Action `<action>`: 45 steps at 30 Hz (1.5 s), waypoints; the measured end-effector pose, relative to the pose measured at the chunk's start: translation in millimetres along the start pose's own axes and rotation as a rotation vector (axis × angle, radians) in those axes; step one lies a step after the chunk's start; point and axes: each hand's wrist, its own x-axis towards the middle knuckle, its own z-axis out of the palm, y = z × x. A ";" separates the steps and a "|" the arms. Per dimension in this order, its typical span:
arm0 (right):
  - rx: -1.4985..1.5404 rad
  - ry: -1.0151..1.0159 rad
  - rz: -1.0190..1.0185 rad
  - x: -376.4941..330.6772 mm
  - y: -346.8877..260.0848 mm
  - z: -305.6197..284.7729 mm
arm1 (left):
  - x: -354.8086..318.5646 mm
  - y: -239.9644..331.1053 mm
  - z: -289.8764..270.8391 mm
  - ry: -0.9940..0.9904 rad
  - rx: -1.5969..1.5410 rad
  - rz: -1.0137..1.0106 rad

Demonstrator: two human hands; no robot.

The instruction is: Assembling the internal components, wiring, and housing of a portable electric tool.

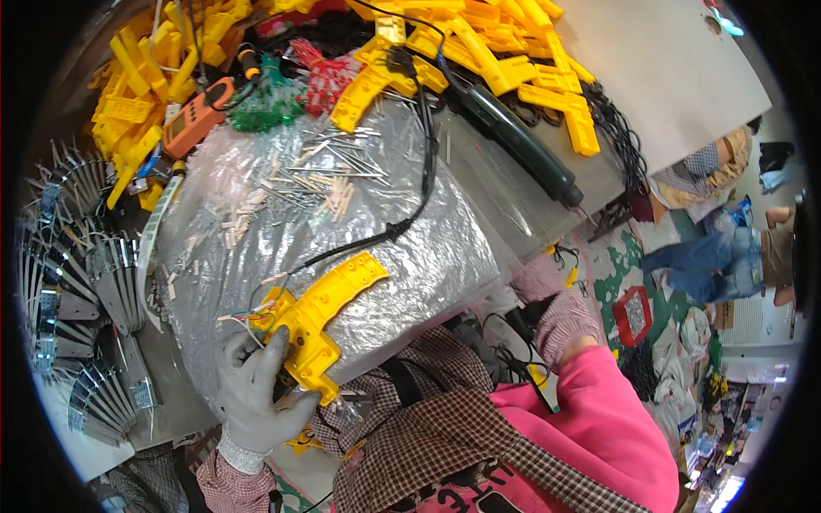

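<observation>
My left hand (252, 389), in a grey glove, grips a yellow plastic housing half (318, 329) at the near edge of the table, its fingertips on one side and the thumb by the lower end. Thin coloured wires (261, 318) come out at the housing's upper left end, and a black cable (359, 242) runs from there up across the plastic sheet. On my right side the arm in a pink sleeve (607, 419) reaches to a checked oversleeve (569, 325) beside the table edge; no part of my right hand can be made out.
Clear plastic sheeting (428, 256) covers the table, with loose metal pins (342, 158) on it. Yellow housings (505, 51) are heaped behind, near an orange meter (198, 117) and a dark cylindrical tool (517, 141). Metal strips (111, 282) stand left. Another person (718, 256) is at far right.
</observation>
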 end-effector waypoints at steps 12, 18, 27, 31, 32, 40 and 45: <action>-0.171 -0.492 -0.345 21.7 -348.4 124.4 | 16.8 -1.0 -2.1 0.035 -0.088 0.115; -0.254 -0.670 -0.349 -95.8 -193.4 -22.0 | 10.5 -4.4 -9.0 0.063 -0.119 0.077; -0.832 -0.008 -1.480 -118.4 -286.8 82.1 | 5.7 -1.6 1.6 0.098 -0.124 0.071; -0.687 0.331 -1.615 -107.8 -276.2 103.9 | 8.1 4.6 0.9 0.107 -0.122 0.044; -0.632 0.300 -1.656 -108.5 -277.4 103.7 | 7.9 5.8 0.3 0.120 -0.108 0.044; 0.117 -0.114 -0.974 -124.1 -323.8 83.4 | 4.5 3.6 5.3 0.154 -0.103 0.064; -0.144 -0.017 -1.193 -119.9 -336.7 80.9 | 4.1 5.1 7.6 0.186 -0.100 0.043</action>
